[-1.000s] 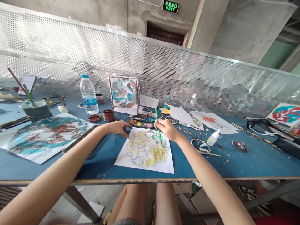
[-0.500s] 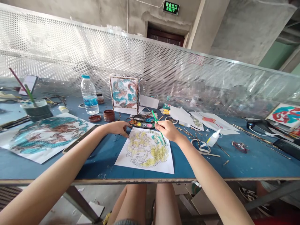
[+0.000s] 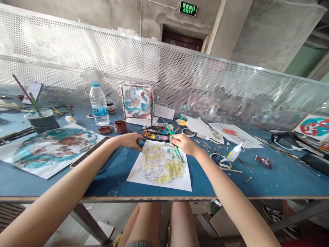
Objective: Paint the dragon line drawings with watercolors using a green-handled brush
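My right hand (image 3: pixel 182 142) grips a green paintbrush (image 3: pixel 169 128), its tip low against the upper right of a white sheet (image 3: pixel 133 173). A round dragon drawing on that sheet is coloured mostly yellow, with a few teal-green strokes near the brush. At the sheet's top left corner rests my left hand (image 3: pixel 131 140), fingers apart, holding nothing. Just beyond both hands lies a paint palette (image 3: pixel 156 138) with several colours in its wells. Behind it stands a framed teal and brown painting (image 3: pixel 137 103).
To the left are a water bottle (image 3: pixel 99 108), an open brown paint jar (image 3: pixel 120 127), a cup of murky water with brushes (image 3: pixel 42 121) and a teal dragon painting (image 3: pixel 48 151). Rightward lie a glue bottle (image 3: pixel 234 153), sticks and loose papers (image 3: pixel 200 127). A perforated metal screen (image 3: pixel 180 75) stands behind.
The brush tip has moved slightly down and right on the sheet, with my right hand shifting only a little. My left hand stays in place.
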Tool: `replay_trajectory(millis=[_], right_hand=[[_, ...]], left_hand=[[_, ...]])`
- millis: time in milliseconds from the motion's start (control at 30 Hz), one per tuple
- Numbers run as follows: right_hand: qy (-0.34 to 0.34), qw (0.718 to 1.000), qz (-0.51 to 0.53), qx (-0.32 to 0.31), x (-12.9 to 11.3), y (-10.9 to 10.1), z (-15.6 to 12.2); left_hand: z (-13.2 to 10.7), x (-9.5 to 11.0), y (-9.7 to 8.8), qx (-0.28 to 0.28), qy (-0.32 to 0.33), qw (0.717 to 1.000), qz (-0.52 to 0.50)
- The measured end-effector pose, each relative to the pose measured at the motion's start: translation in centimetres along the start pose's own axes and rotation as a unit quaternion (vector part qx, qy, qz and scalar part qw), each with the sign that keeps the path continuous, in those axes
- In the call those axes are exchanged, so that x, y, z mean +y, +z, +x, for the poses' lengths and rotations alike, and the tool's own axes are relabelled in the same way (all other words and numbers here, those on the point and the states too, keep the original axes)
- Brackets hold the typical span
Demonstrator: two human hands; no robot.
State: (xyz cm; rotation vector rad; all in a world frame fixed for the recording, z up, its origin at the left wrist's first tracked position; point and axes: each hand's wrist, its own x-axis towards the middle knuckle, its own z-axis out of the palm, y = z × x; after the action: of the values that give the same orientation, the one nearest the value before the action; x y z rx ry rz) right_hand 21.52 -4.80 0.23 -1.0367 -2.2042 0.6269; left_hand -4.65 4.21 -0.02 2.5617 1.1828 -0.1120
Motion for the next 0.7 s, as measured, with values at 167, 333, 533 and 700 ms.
replay_trajectory(millis=[167,333,533,700], right_hand=[[0.007,0.988,0.153,-0.012,-0.4,0.3,0.2],[0.008,0.998,0.064,-0.002,-0.3,-0.1,0.1],[0.036,0.985,0.150,-0.075,0.1,0.2,0.3],[0.022,0.999,0.045,-0.011,0.5,-0.5,0.1]], left_hand=[[-0.1,0.1,0.0,0.006,0.000,1.000,-0.003],[0.1,-0.2,0.2,0.006,-0.007,1.000,-0.006],[0.1,-0.3,0.3,0.009,-0.010,1.000,-0.007],[0.2,-0.4,0.3,0.009,-0.003,1.000,-0.002]])
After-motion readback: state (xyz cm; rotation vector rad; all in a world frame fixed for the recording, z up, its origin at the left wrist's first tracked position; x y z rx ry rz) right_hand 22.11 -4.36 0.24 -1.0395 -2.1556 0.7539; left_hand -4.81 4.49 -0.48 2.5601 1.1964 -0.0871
